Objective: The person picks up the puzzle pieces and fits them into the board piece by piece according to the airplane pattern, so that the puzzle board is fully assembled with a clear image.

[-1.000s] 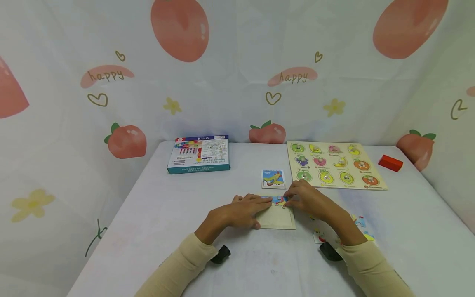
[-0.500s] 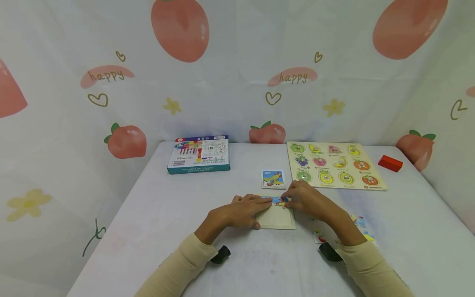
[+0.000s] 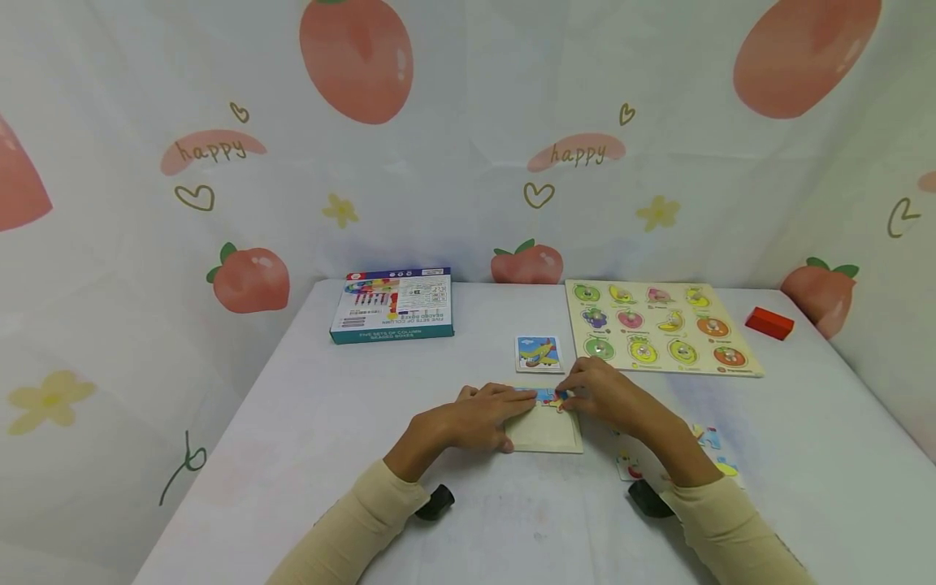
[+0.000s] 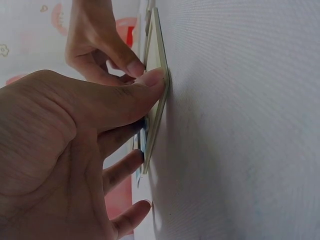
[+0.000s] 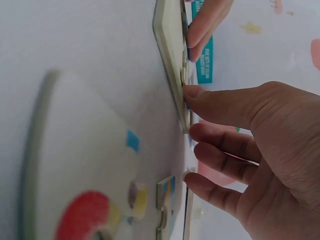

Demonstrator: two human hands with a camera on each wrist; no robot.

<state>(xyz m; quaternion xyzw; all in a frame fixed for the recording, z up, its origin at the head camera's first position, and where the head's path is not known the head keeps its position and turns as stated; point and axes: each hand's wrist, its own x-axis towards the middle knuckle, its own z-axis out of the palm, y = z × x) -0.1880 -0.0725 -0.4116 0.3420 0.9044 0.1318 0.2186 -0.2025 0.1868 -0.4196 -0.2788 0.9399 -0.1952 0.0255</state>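
Note:
A small pale puzzle tray (image 3: 544, 433) lies in front of me, with blue and coloured jigsaw pieces (image 3: 545, 396) along its far edge. My left hand (image 3: 483, 418) rests on the tray's left side. Its straight fingers press the pieces, and its thumb (image 4: 150, 77) touches the tray's rim in the left wrist view. At the far right corner my right hand (image 3: 605, 396) pinches a jigsaw piece, mostly hidden by the fingers. In the right wrist view its thumb (image 5: 194, 92) presses at the tray's surface. Just beyond the tray lies an airplane picture card (image 3: 538, 353).
Loose jigsaw pieces (image 3: 709, 437) lie right of the tray, partly behind my right forearm. A fruit puzzle board (image 3: 661, 329) is at the back right, beside a red block (image 3: 769, 322). A flat teal-edged box (image 3: 392, 305) lies at the back left.
My right fingertips shift very slightly at the tray's far right corner, still on the jigsaw piece. My left hand and the tray stay where they were.

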